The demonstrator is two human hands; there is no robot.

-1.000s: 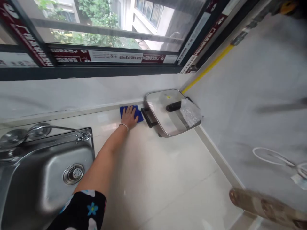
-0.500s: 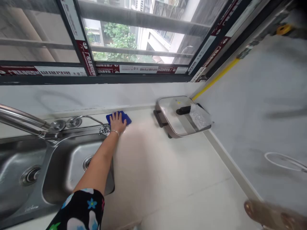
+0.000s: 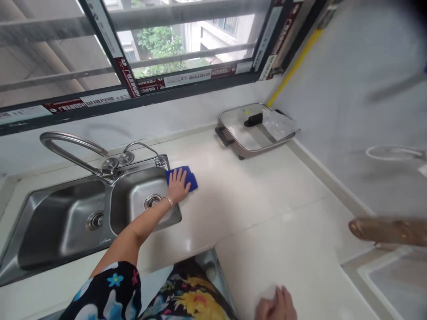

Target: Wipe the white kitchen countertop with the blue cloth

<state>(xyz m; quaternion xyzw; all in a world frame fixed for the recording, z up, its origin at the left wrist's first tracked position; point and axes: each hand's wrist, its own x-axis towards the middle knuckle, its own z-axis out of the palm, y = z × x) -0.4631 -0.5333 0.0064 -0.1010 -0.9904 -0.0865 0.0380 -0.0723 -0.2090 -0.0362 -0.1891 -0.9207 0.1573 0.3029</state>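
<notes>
My left hand (image 3: 179,186) lies palm down on a blue cloth (image 3: 192,182), fingers spread, on the white countertop (image 3: 240,191) at the right rim of the sink (image 3: 83,204). Part of the cloth shows beyond the fingertips and beside the thumb. At the bottom edge, my right hand (image 3: 277,306) is over the counter, partly cut off by the frame. Its visible fingers look curled together, and I see nothing in them. Close to the left hand are a small thin tap (image 3: 142,149) and the sink's right basin with its drain (image 3: 153,202).
A rectangular electric pan (image 3: 251,131) with a glass lid and clear plastic stands in the back corner. A large curved faucet (image 3: 71,138) rises behind the sink. A barred window (image 3: 187,75) is above. At the right edge is a blurred brown object (image 3: 387,231).
My left hand has drawn the blue cloth toward me along the sink's right side, away from the back wall. My view has shifted, and my right hand has come into the frame.
</notes>
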